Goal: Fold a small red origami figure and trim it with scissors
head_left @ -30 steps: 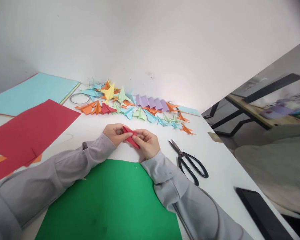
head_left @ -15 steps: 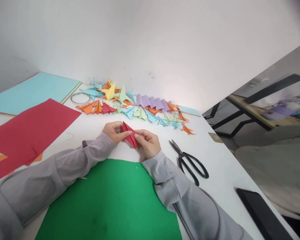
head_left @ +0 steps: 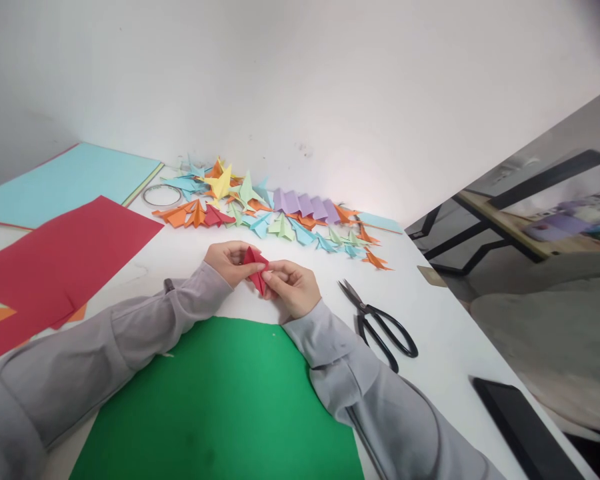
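Note:
A small piece of folded red paper (head_left: 257, 275) is held between both my hands, over the white table just beyond a green sheet (head_left: 220, 393). My left hand (head_left: 231, 263) pinches it from the left, thumb on its face and fingers behind. From the right, my right hand (head_left: 295, 285) grips its other side between thumb and fingers. The paper has pointed ends and a crease down its face. Part of it is hidden by my fingers.
Behind my hands lie several folded paper pieces (head_left: 281, 227) in many colours. Black-handled scissors (head_left: 375, 320) and a black phone-like slab (head_left: 525, 423) are at the right. Red paper (head_left: 75, 260), a light blue sheet (head_left: 75, 183) and a wire coil (head_left: 161, 195) are at the left.
The folded red paper has turned slightly in my fingers, and its lower tip has shifted left. Both hands keep their grip and have barely moved.

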`<state>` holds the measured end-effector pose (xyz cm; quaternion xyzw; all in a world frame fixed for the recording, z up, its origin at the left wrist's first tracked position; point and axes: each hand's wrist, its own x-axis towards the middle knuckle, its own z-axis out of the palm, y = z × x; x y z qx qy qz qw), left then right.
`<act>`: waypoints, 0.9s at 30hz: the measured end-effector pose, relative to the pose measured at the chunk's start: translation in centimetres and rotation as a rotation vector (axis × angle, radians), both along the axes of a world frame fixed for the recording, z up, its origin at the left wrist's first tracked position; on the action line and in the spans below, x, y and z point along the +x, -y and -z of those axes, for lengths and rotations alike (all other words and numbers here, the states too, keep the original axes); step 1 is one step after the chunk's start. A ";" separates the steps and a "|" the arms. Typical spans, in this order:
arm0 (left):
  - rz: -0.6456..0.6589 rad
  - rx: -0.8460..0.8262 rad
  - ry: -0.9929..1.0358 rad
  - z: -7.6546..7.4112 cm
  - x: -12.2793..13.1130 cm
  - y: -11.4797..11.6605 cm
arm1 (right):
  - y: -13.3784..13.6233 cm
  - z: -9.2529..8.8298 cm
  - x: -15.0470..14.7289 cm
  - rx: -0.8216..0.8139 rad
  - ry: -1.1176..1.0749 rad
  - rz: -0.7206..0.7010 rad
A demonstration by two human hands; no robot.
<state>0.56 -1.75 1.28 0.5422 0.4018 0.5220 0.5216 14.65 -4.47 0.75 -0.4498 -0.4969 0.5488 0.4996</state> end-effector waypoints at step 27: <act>0.225 -0.221 -0.071 -0.5 -0.5 -0.3 | 0.0 0.0 0.0 0.192 0.046 0.104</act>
